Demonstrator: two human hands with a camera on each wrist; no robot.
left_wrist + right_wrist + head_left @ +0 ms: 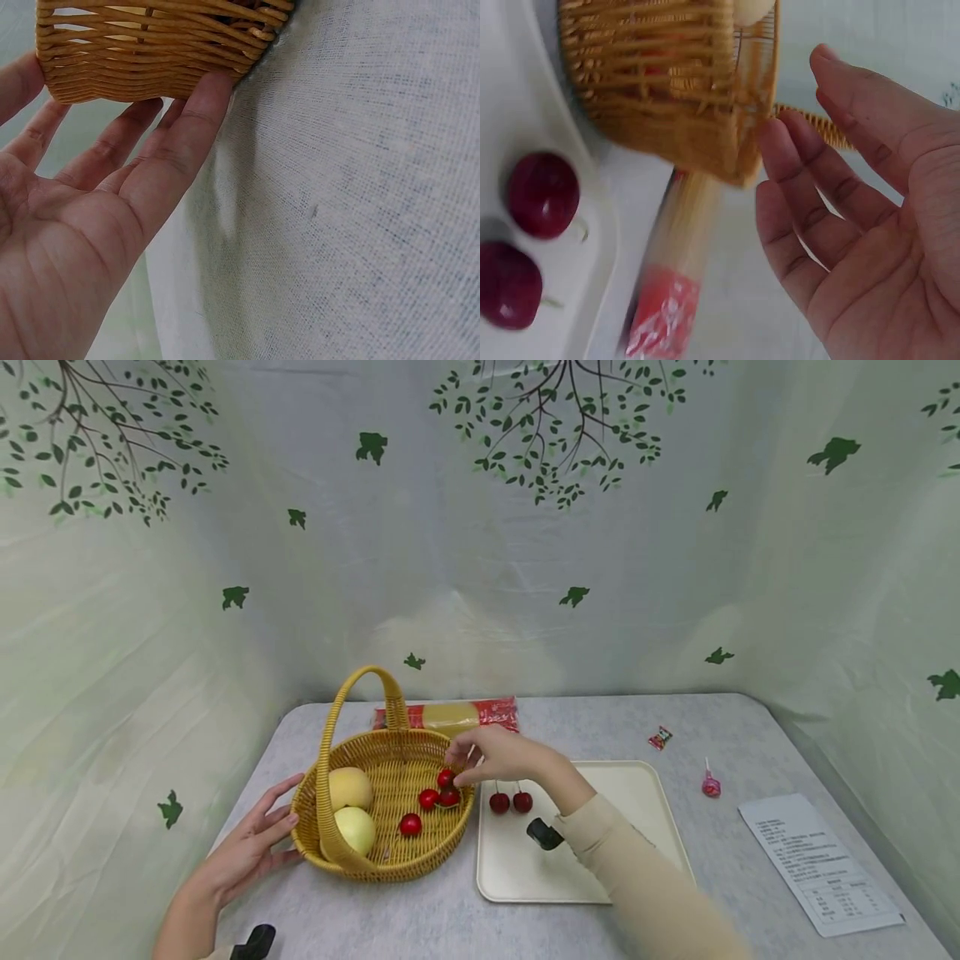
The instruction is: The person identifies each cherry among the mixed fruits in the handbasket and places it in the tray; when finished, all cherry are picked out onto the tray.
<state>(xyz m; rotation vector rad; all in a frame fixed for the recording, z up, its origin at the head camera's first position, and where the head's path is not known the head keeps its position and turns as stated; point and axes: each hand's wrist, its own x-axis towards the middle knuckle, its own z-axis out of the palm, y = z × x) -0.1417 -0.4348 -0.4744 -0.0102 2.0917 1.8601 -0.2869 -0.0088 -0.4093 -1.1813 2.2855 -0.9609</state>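
Observation:
A yellow wicker basket [386, 860] with a tall handle stands left of the table's middle. Inside lie several red cherries [410, 825], a round yellow-orange fruit [351, 788] and a pale green one [356, 829]. My left hand [251, 847] rests its extended fingers [187, 135] against the basket's left side. Over the right rim hovers my right hand [498, 754], fingers loosely bent; the right wrist view shows nothing between them. Two dark red cherries [543, 195] with stems lie on the cream tray [637, 860], just right of the basket.
Behind the basket lies a long red and yellow packet [450, 717]. Toward the right are a small wrapped candy [660, 738], a pink lollipop [711, 785] and a white printed packet [821, 864]. A leaf-patterned curtain [480, 568] surrounds the table.

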